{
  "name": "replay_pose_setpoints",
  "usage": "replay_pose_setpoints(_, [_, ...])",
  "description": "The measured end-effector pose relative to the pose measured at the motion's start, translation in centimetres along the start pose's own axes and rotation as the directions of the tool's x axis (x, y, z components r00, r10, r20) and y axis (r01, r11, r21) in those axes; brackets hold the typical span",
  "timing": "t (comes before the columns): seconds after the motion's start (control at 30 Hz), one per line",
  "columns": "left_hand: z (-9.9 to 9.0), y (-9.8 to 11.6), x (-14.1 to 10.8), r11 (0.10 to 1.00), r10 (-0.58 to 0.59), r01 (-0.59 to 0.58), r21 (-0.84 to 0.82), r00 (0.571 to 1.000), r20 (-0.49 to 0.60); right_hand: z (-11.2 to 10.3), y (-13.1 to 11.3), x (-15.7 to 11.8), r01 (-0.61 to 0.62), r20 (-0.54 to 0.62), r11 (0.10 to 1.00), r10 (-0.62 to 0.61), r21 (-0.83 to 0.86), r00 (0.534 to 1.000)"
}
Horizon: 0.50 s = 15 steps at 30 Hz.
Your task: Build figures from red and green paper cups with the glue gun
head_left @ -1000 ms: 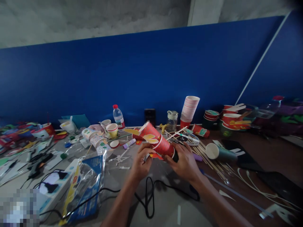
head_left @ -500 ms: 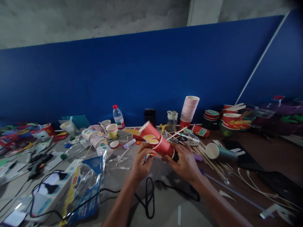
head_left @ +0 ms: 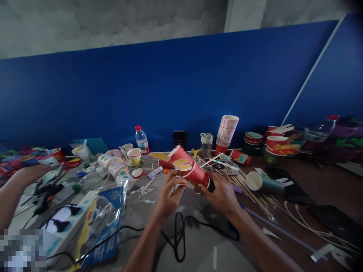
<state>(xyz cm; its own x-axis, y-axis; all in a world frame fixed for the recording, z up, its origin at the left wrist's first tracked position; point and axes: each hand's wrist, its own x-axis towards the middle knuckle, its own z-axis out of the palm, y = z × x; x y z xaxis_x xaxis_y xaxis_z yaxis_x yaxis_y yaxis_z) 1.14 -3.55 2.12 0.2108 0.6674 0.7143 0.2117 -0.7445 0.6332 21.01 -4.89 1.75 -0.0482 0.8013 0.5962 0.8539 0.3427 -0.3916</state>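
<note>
A red paper-cup figure [head_left: 197, 174], made of cups joined end to end, is held tilted above the middle of the table. Yellow petal-like pieces [head_left: 182, 165] stick out from its upper left side. My right hand [head_left: 219, 189] is wrapped round its dark lower end. Beside the cups, my left hand [head_left: 171, 190] pinches a small orange-red piece [head_left: 181, 184] between thumb and fingers. Behind them lie a glue stick [head_left: 155, 172] and a round lid [head_left: 137, 172].
Another person's arm [head_left: 19, 183] reaches in at the left, over a glue gun [head_left: 44, 198]. A power strip [head_left: 66, 226] and blue packaging [head_left: 104, 223] lie left. Stacked cups [head_left: 227, 130], wooden sticks [head_left: 249, 189] and a bottle [head_left: 142, 142] stand or lie behind; a black cable [head_left: 184, 234] loops in front.
Another person's arm has come into view at the left. The small piece in my left hand has shifted slightly left and up, and the cup figure has turned a little.
</note>
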Motion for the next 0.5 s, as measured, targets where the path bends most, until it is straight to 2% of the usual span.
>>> replay_pose_setpoints(0.17, [0.12,-0.11,-0.09,1.0,0.005,-0.005,0.001,1.0,-0.003,-0.02,-0.04,0.12,-0.031,-0.045,0.999,0.03,-0.019,0.999])
replay_pose_setpoints(0.5, [0.12,-0.2,-0.11,0.992,-0.086,0.081,-0.092,0.995,-0.051,-0.04,0.12,0.18,-0.074,-0.012,0.997,0.074,0.013,0.997])
